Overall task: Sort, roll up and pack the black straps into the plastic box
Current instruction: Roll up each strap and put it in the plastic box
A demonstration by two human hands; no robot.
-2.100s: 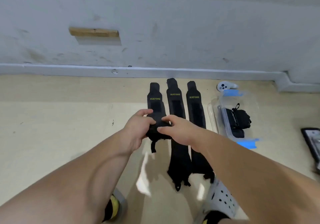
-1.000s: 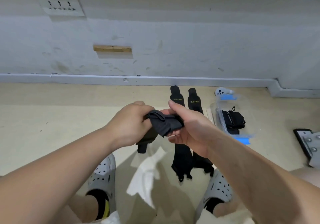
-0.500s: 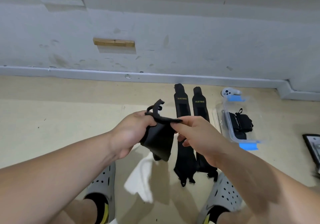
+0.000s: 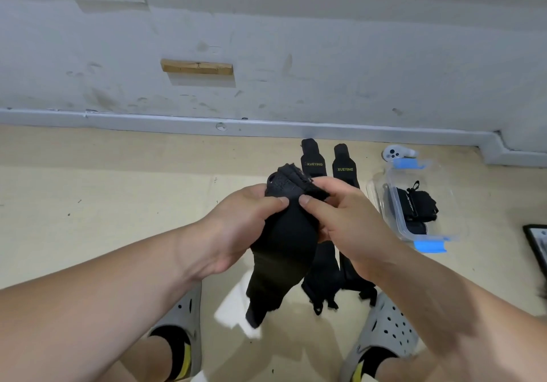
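Strap (image 4: 284, 242), black, held up in the air above the floor, between both hands at chest-front centre of view; upper end bunched and frayed-looking, lower end hanging loose toward the feet. Left hand (image 4: 236, 230) closed around its left edge, thumb pressed on the front face. Right hand (image 4: 340, 219) pinching the top right edge, thumb tip almost touching the left thumb. Behind and below the hands, two more black straps (image 4: 313, 164) lie flat side by side on the beige floor (image 4: 118, 204), yellow "XUEYING" lettering near their far ends, which point toward the wall. Just right of them, clear plastic box (image 4: 398, 219) with blue clips, open, with black strap material (image 4: 417, 204) already in it. White controller (image 4: 395, 153) beyond the box, by the baseboard. Grey perforated clogs (image 4: 384, 331) at bottom of view, either side of the hanging strap. Wooden block (image 4: 196, 67) fixed on the grey wall.
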